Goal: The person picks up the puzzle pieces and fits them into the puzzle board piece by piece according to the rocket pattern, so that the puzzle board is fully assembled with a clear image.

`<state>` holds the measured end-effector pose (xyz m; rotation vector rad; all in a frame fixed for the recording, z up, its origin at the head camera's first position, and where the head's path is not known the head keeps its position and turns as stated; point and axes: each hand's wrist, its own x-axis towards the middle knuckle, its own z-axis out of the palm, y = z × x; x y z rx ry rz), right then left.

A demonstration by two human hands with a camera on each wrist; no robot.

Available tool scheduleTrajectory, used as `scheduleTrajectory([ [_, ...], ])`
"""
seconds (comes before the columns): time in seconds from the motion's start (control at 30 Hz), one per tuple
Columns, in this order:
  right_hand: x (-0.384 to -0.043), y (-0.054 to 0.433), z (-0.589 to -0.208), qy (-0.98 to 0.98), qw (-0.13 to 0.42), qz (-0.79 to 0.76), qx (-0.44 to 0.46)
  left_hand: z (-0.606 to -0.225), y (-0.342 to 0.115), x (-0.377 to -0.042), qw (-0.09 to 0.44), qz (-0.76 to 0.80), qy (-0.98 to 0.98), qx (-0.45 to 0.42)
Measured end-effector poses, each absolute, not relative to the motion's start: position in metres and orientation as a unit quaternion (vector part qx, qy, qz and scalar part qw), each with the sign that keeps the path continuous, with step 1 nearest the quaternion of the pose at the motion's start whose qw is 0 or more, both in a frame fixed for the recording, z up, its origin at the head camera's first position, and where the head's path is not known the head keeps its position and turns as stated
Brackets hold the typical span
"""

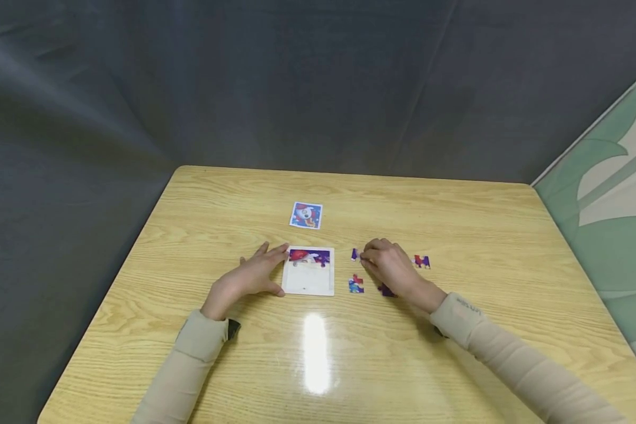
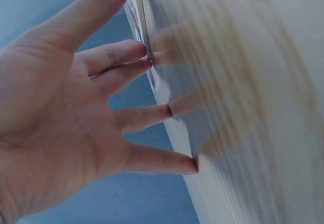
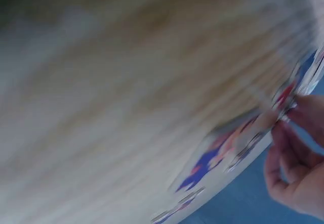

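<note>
A square white puzzle tray (image 1: 308,281) lies on the table, with joined purple, red and white pieces (image 1: 310,257) along its far edge. My left hand (image 1: 249,277) spans the tray's left side; in the left wrist view its fingers (image 2: 144,119) are spread and fairly straight, their tips at the tray edge and tabletop. Right of the tray, my right hand (image 1: 389,268) pinches a small puzzle piece (image 1: 354,254) between thumb and fingertips. Close by lie a red and blue piece (image 1: 356,284) and a dark purple piece (image 1: 388,291), partly hidden under the hand.
Beyond the tray lies a small picture card (image 1: 305,215) with a white-faced figure in red on blue. Another red and purple puzzle piece (image 1: 422,261) sits right of my right hand. Wood-grain tabletop (image 1: 233,206) surrounds everything, and a dark curtain (image 1: 318,88) hangs behind.
</note>
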<state>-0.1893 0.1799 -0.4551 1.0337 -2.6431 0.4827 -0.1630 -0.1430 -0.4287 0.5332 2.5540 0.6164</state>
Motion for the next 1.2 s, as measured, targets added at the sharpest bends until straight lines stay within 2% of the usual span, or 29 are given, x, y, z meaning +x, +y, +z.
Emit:
scheduleTrajectory([
  [0.23,-0.197,0.175,-0.451,-0.887,0.13,0.179,0.406,-0.429,-0.142,-0.161,0.229,0.231,0.927,0.189],
  [0.37,-0.189,0.141,-0.443,-0.859,0.141,0.202,0.45,-0.43,-0.143,-0.159,0.234,0.229,0.927,0.185],
  [0.53,-0.179,0.093,-0.439,-0.83,0.12,0.185,0.512,-0.431,-0.143,-0.162,0.221,0.229,0.929,0.192],
  [0.7,-0.176,0.071,-0.442,-0.841,0.104,0.148,0.51,-0.43,-0.143,-0.163,0.219,0.227,0.928,0.2],
  [0.93,-0.18,0.067,-0.448,-0.847,0.096,0.12,0.509,-0.429,-0.142,-0.162,0.219,0.231,0.927,0.198],
  [1.2,-0.179,0.066,-0.45,-0.856,0.109,0.061,0.501,-0.428,-0.141,-0.162,0.218,0.23,0.927,0.199],
])
